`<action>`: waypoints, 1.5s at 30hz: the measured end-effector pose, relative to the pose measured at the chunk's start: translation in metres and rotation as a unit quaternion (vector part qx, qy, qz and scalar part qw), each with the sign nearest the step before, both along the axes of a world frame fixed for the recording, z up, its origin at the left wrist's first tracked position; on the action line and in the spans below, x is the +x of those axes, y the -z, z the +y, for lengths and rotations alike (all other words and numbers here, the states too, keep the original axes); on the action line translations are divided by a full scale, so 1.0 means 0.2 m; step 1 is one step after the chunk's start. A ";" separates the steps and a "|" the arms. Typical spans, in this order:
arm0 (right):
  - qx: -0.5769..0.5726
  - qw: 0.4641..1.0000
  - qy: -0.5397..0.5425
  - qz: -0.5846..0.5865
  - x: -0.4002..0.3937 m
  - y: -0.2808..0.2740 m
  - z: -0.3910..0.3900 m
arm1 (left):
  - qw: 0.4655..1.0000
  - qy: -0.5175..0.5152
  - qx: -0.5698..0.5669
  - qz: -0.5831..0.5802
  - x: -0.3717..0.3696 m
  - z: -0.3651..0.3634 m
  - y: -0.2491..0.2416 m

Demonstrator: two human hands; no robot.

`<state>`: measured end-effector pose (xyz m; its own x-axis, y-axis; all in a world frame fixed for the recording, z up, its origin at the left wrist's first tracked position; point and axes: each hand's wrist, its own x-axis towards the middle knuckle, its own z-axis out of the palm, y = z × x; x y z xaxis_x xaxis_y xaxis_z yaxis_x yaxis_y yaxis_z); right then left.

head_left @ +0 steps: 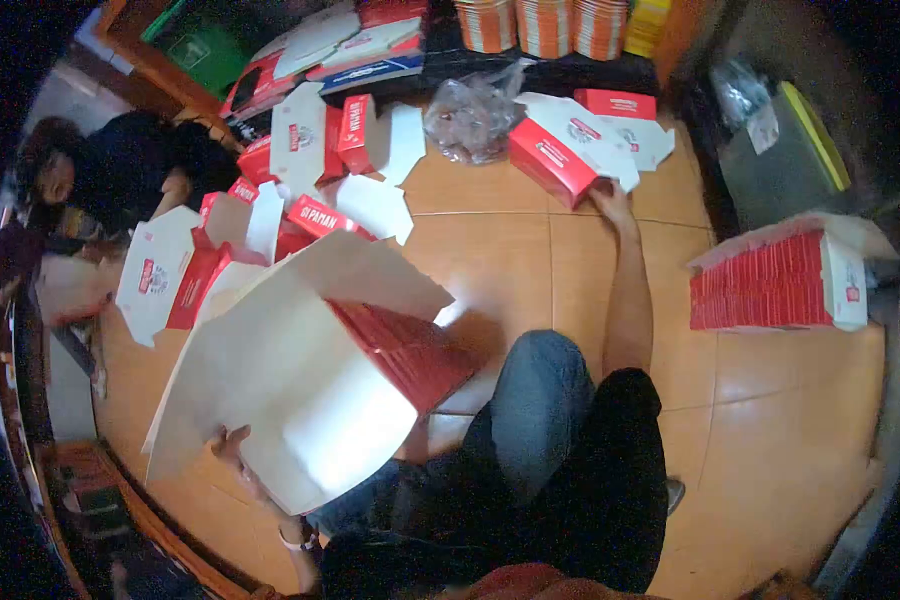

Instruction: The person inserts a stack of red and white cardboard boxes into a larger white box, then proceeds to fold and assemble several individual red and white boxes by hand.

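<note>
My left hand (pixel 236 455) grips the lower edge of a large nested stack of paper food boxes (pixel 310 400), white inside with red sides, tilted over my lap. Part of the hand is hidden behind the white flaps. At the far right of the floor, my right hand (pixel 613 205) has its fingers at the near corner of a red food box (pixel 555 162) with an open white lid. Another red box (pixel 615 103) stands just behind it. To the left, several folded boxes (pixel 305 135) with raised white lids crowd together on the tiles.
A clear plastic bag (pixel 468 120) lies at the back. Orange-and-white paper stacks (pixel 545 25) stand behind it. Another stack of red boxes (pixel 760 285) sits at the right, near a grey bin-like container (pixel 785 150). A person in dark clothes (pixel 120 170) is at the left.
</note>
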<state>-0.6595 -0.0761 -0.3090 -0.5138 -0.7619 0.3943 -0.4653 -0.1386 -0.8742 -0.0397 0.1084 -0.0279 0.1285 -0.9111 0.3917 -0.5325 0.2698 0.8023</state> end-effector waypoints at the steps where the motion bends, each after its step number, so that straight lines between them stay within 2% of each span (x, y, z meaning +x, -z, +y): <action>1: -0.012 0.993 -0.069 -0.093 0.03 0.01 -0.03 | 1.000 0.001 0.000 0.004 0.00 0.00 -0.01; 2: -0.070 0.973 -0.133 -0.176 0.07 0.03 -0.03 | 1.000 0.003 0.000 0.008 -0.01 0.00 -0.01; 4: -0.069 0.976 -0.117 -0.170 0.23 -0.12 0.05 | 1.000 0.009 -0.004 0.016 -0.04 0.01 -0.03; 6: -0.086 0.942 -0.189 -0.265 0.28 -0.32 0.12 | 0.999 0.027 -0.010 0.020 -0.09 0.02 -0.09; 7: -0.097 0.951 -0.109 -0.271 0.36 -0.44 0.18 | 0.999 0.037 -0.013 0.026 -0.12 0.02 -0.12; 8: -0.110 0.955 -0.027 -0.273 0.48 -0.70 0.28 | 0.998 0.050 -0.031 0.009 -0.12 0.00 -0.14; 10: -0.113 0.866 -0.086 -0.480 0.72 -1.29 0.51 | 0.998 0.063 -0.025 -0.011 -0.14 -0.01 -0.21; 12: -0.108 0.888 -0.109 -0.433 0.74 -1.56 0.61 | 0.999 0.054 -0.003 0.006 -0.14 -0.01 -0.28; 13: -0.142 0.883 -0.190 -0.406 0.71 -1.67 0.66 | 0.997 0.074 -0.013 0.011 -0.15 0.00 -0.29; 14: -0.146 0.909 -0.146 -0.361 0.83 -1.89 0.77 | 0.995 0.095 -0.025 0.015 -0.15 0.00 -0.31; 15: -0.218 0.925 -0.230 -0.208 0.99 -2.07 0.89 | 0.996 0.082 -0.031 0.030 -0.15 0.00 -0.31; 17: -0.261 0.930 -0.257 0.031 1.16 -2.36 1.08 | 0.995 0.085 -0.041 -0.014 -0.14 -0.01 -0.29; 18: -0.237 0.943 -0.203 0.112 1.21 -2.47 1.14 | 0.996 0.080 -0.040 -0.003 -0.14 -0.03 -0.29; 19: -0.251 0.925 -0.276 0.074 1.41 -2.53 1.20 | 0.996 0.076 -0.055 -0.008 -0.14 -0.04 -0.28; 20: -0.263 0.901 -0.345 0.032 1.67 -2.55 1.24 | 0.995 0.074 -0.070 -0.015 -0.14 -0.05 -0.27; 21: -0.152 0.920 -0.354 0.070 1.85 -2.54 1.27 | 0.995 0.073 -0.069 -0.011 -0.13 -0.06 -0.27; 23: -0.092 0.882 -0.434 0.160 2.02 -2.49 1.16 | 0.993 0.110 -0.027 0.010 -0.11 -0.07 -0.28; 25: -0.060 0.843 -0.485 0.224 2.14 -2.40 0.98 | 0.990 0.127 -0.065 0.016 -0.08 -0.09 -0.25; 27: -0.022 0.837 -0.469 0.281 2.18 -2.35 0.91 | 0.986 0.145 -0.066 0.056 -0.07 -0.10 -0.25; 28: 0.012 0.831 -0.446 0.331 2.21 -2.31 0.87 | 0.987 0.137 -0.075 0.044 -0.07 -0.11 -0.25; 31: 0.015 0.831 -0.428 0.357 2.28 -2.16 0.76 | 0.992 0.102 -0.068 0.020 -0.09 -0.07 -0.26; 32: 0.006 0.818 -0.396 0.418 2.30 -2.11 0.72 | 0.994 0.100 -0.022 0.026 -0.10 -0.07 -0.25; 35: 0.051 0.797 -0.357 0.484 2.37 -2.11 0.73 | 0.996 0.070 -0.054 0.012 -0.10 -0.07 -0.20; 42: 0.072 0.806 -0.348 0.473 2.36 -2.04 0.88 | 0.996 0.025 -0.085 0.007 -0.15 -0.06 -0.22; 45: 0.057 0.815 -0.347 0.461 2.33 -2.07 0.91 | 0.995 0.039 -0.064 0.071 -0.12 -0.07 -0.28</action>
<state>-0.1933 0.1063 0.1045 0.5300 -0.8019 0.2759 -0.7759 -0.5898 -0.2237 -0.0642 0.0949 0.0291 0.1224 -0.8642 0.4881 -0.3896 0.4104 0.8245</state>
